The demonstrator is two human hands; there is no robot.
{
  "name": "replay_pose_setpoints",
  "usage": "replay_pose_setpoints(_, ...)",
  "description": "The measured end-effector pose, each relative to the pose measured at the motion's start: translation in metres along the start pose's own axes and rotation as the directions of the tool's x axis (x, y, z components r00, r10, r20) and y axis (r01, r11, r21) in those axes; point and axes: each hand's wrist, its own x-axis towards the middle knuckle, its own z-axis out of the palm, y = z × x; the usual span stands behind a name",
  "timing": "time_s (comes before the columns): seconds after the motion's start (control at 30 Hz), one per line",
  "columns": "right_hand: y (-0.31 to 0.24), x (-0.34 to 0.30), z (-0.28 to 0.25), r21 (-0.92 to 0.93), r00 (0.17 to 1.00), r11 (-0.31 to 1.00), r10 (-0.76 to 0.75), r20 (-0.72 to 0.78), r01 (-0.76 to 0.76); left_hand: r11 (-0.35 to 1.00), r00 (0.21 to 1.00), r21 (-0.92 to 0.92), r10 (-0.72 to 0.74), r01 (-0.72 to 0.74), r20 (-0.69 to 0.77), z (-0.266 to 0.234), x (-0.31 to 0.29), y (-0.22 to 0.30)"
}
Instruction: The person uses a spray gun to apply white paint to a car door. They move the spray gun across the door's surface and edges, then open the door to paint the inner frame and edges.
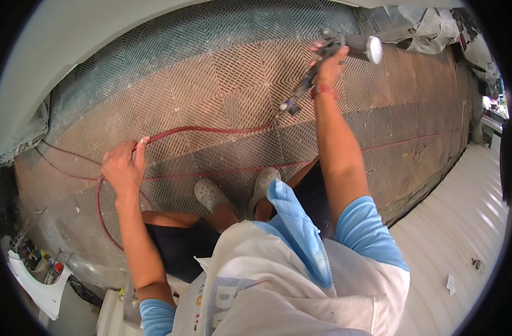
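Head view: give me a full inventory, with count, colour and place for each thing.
Spray gun: one, dark with a white-ended cup, upper right
Hose: count unclear, red, from the gun leftward; lengths also cross the floor
Floor: one, brown and greenish, centre
Smooth panel: one, off-white, upper left
Paper sheets: several, greyish, top right
Ribbed surface: one, off-white, lower right
Curved piece: one, white, lower left
Clogs: two, pale, centre
Cloth: one, light blue, over the shirt
Wristband: one, red, right wrist
Left hand: one, bare, gripping the hose
Right hand: one, bare, gripping the gun
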Motion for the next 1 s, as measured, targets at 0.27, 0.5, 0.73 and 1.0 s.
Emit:
replay_pose_setpoints(0.27,-0.020,0.133,-0.060,0.272,0.921,0.934,-0.118,-0.372,0.230,0.995,0.997,-0.099,0.008,-0.016,-0.080,0.016,0.022,0.042)
replay_pose_setpoints(0.5,0.008,0.038,0.005,0.169,0.981,0.984,-0.026,-0.190,0.059,0.939,0.939,-0.030,-0.343,0.344,0.024,-0.001,0.013,0.009)
replay_pose_setpoints(0.73,0.078,-0.154,0.146,0.246,0.952,0.969,-0.098,0.289,0.025,0.711,0.710,0.066,-0.682,0.700,-0.178,-0.028,-0.036,-0.048)
replay_pose_setpoints(1.0,0.104,-0.322,0.292,0.256,0.794,0.950,-0.013,0.608,-0.181,0.563,0.500,-0.069,-0.778,0.824,-0.380,-0.067,-0.103,-0.064)
